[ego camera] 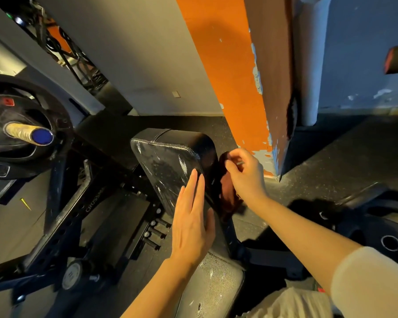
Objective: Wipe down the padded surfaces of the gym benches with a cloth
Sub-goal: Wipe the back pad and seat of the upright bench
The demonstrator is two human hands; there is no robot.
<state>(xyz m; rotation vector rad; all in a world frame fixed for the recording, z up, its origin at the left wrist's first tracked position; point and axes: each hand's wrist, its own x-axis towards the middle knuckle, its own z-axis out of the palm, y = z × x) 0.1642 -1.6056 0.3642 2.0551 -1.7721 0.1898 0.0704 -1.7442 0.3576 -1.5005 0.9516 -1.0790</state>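
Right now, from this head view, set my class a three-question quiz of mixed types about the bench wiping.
1. True or false: the left hand lies flat on the black back pad.
2. Which hand grips the dark red cloth? A) left B) right C) neither
3. Fill in: the cloth is against the pad's ____ side, near the orange pillar.

Key: 1 true. 2 B: the right hand pinches it. 3 right.
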